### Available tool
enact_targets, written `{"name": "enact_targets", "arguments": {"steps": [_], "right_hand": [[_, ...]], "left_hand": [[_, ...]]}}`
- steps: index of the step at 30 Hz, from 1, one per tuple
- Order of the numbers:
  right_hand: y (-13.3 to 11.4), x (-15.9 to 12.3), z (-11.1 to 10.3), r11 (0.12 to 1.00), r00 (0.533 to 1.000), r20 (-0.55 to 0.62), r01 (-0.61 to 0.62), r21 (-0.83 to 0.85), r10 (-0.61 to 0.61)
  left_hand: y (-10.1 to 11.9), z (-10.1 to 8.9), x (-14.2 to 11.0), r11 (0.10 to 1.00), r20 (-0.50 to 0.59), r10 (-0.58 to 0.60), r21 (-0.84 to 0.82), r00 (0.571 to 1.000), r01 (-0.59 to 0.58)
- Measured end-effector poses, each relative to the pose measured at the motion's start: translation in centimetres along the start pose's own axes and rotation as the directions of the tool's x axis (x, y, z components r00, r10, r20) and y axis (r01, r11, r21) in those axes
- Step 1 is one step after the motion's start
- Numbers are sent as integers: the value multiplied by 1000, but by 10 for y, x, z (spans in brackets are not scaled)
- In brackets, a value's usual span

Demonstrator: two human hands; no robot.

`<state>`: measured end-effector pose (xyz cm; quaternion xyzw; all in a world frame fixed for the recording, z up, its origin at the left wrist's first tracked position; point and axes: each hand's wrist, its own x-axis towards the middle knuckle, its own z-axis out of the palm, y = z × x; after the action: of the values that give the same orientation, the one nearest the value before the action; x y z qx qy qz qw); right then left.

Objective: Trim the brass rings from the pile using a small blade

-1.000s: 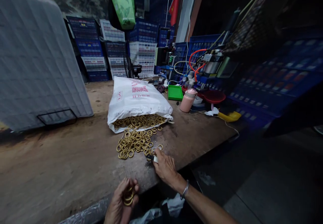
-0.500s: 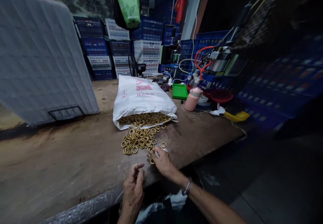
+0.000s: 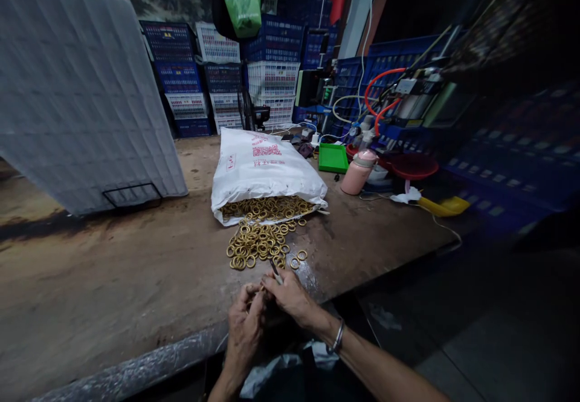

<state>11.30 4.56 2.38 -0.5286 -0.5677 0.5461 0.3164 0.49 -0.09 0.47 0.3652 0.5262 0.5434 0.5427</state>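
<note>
My left hand (image 3: 247, 323) is closed, its thumb and fingertips pinched together; what lies between them is too small and hidden to make out. Fingertips of my right hand (image 3: 290, 296) meet it. A thin tool with a dark, blade-like tip and a pale handle (image 3: 279, 279) sticks out of my right hand, pointing away from me. Just beyond the hands lies a loose pile of brass-coloured rings (image 3: 256, 242). They spill from the open mouth of a white woven sack (image 3: 267, 175) with red print, lying on its side. A few rings (image 3: 299, 258) lie apart, right of the pile.
The brown worktop (image 3: 136, 275) has a plastic-wrapped front edge (image 3: 136, 366). A large pale padded panel (image 3: 90, 100) stands at left. Right of the sack are a green tray (image 3: 333, 158), a pink bottle (image 3: 359, 173) and a red dish (image 3: 414, 166). Stacked crates (image 3: 272, 78) line the back.
My right hand has drawn back from the rings to meet my left hand, and the thin tool now shows in it. The view has shifted slightly, moving the scene rightward.
</note>
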Motion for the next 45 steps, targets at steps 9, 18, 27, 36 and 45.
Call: {"name": "enact_targets", "arguments": {"steps": [9, 18, 27, 36, 45], "right_hand": [[-6, -2, 5, 979, 998, 8, 67, -190, -66], [-6, 0, 5, 983, 996, 25, 92, -158, -89], [0, -5, 2, 803, 969, 79, 238, -547, -233], [-1, -9, 4, 618, 960, 213, 281, -735, -183], [12, 8, -20, 505, 988, 32, 106, -857, -152]], "left_hand": [[-4, -5, 1, 972, 42, -211, -101, 977, 214], [7, -6, -7, 921, 109, -228, -299, 968, 250], [13, -7, -4, 895, 71, -252, -362, 965, 260], [4, -12, -2, 955, 21, -179, -235, 984, 179], [20, -13, -16, 928, 65, -163, -330, 985, 175]]}}
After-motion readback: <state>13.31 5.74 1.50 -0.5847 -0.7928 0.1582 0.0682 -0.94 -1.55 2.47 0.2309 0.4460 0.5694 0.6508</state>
